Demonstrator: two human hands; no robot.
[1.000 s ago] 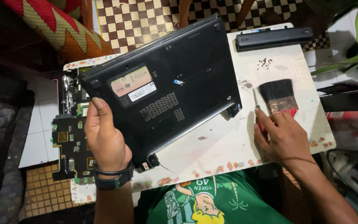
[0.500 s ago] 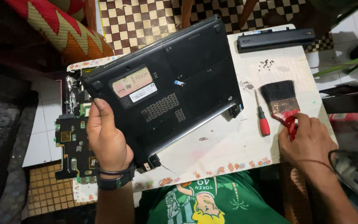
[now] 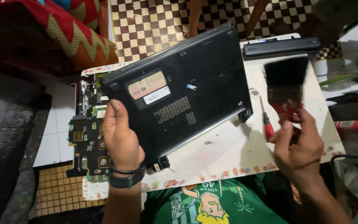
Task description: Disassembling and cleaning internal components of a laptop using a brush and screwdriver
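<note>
Gripping upturned laptop [image 3: 187,91] left hand [image 3: 121,139], right hand [image 3: 299,145] fingers pinching brush [image 3: 286,85], screwdriver [image 3: 266,120] nearby

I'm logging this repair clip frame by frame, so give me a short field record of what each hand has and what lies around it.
left hand: left hand grips the lower edge of the black laptop base, underside up, tilted over the board
right hand: right hand holds a paintbrush by its red handle, bristles up, lifted off the surface
surface: white work board with a patterned edge
beside the brush: red-handled screwdriver lying on the board
top right: long black battery pack
left of the laptop: green circuit board
</note>
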